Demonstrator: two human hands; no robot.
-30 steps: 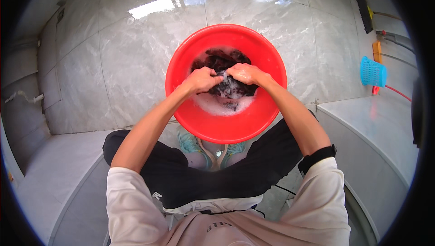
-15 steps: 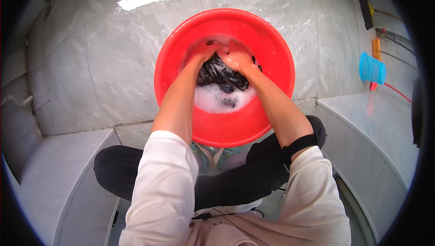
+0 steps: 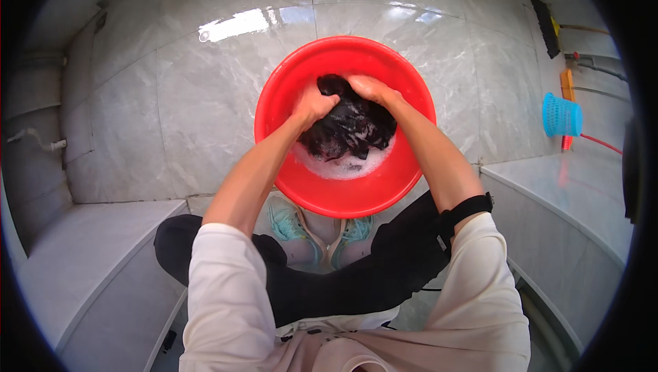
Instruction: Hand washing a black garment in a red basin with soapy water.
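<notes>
A wet black garment [image 3: 348,127] lies bunched in a round red basin [image 3: 343,202], with white suds [image 3: 340,168] along its near side. At the cloth's left edge my left hand [image 3: 316,105] is closed on it, thumb on top and most fingers hidden underneath. My right hand [image 3: 371,89] grips the garment's far right part, its fingers curled and partly hidden by the cloth and basin wall. Between the hands, a dark fold of the garment stands up against the far wall.
My shoes [image 3: 286,221] are just below the basin's near rim. Low grey ledges [image 3: 89,252] flank me on both sides. At right are a blue perforated basket [image 3: 562,115], a black-bristled brush head [image 3: 546,27] and a grey hose [image 3: 600,66]. Tiled floor [image 3: 226,98] surrounds the basin.
The hands have come up out of the basin's far side and moved slightly apart. More of the garment shows, bunched higher between them. The whole view has shifted a little.
</notes>
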